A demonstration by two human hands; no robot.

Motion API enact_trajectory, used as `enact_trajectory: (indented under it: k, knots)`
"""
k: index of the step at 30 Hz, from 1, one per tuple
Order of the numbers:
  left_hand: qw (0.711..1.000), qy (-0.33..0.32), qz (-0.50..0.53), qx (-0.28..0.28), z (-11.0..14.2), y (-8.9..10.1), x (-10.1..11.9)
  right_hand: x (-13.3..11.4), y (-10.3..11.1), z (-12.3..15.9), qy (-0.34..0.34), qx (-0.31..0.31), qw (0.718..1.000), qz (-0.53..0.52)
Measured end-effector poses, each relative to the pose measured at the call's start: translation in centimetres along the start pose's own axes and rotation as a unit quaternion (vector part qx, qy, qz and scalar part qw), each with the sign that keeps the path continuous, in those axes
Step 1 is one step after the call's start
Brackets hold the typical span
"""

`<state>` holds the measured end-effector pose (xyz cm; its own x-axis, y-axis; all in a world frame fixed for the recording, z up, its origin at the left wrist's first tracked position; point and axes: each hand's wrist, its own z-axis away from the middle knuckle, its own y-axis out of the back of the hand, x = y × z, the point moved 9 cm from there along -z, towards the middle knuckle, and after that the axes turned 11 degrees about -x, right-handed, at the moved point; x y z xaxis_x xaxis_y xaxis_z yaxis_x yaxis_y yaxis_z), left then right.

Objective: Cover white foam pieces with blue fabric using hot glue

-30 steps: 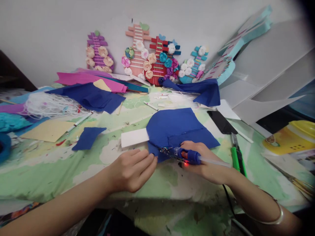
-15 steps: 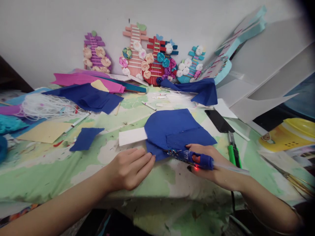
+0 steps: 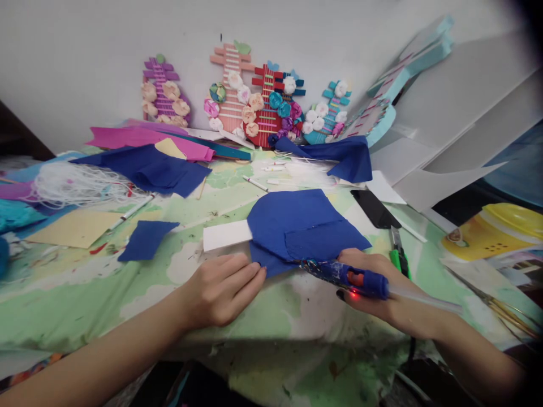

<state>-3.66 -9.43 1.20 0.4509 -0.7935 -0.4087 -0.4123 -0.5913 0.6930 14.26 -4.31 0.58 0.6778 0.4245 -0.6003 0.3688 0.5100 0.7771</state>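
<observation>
My right hand (image 3: 392, 308) is closed round a blue hot glue gun (image 3: 369, 284), with a clear glue stick out of its back and a red light glowing. The nozzle rests at the lower edge of a dark blue sheet (image 3: 292, 212); whether it is cloth or crepe paper I cannot tell. Folded parts lie over the sheet's body. With fingers pressed together, my left hand (image 3: 223, 288) grips the sheet's lower left corner. A white strip (image 3: 227, 234) juts from the sheet's left side.
A small blue scrap (image 3: 148, 240) lies left. Right of the sheet are a black phone (image 3: 374, 208) and a green cutter (image 3: 399, 260). A yellow tub (image 3: 479, 232) stands far right. Flower-trimmed toy guitars (image 3: 265, 107) lean on the wall. White string (image 3: 76, 183) is heaped left.
My right hand and the glue gun have moved right along the sheet's lower edge. My left hand stays at the corner.
</observation>
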Motion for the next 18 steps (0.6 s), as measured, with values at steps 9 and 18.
enact_trajectory:
  k: [9,18]
  knots:
    - [1.000,-0.001,0.006,0.007,-0.1,0.1,0.0,-1.3,0.2,-1.6,0.005,-0.001,1.000,0.022]
    - [1.000,-0.002,0.014,0.003,-0.2,0.2,0.0,-3.1,0.5,-5.2,0.034,-0.017,0.998,0.040]
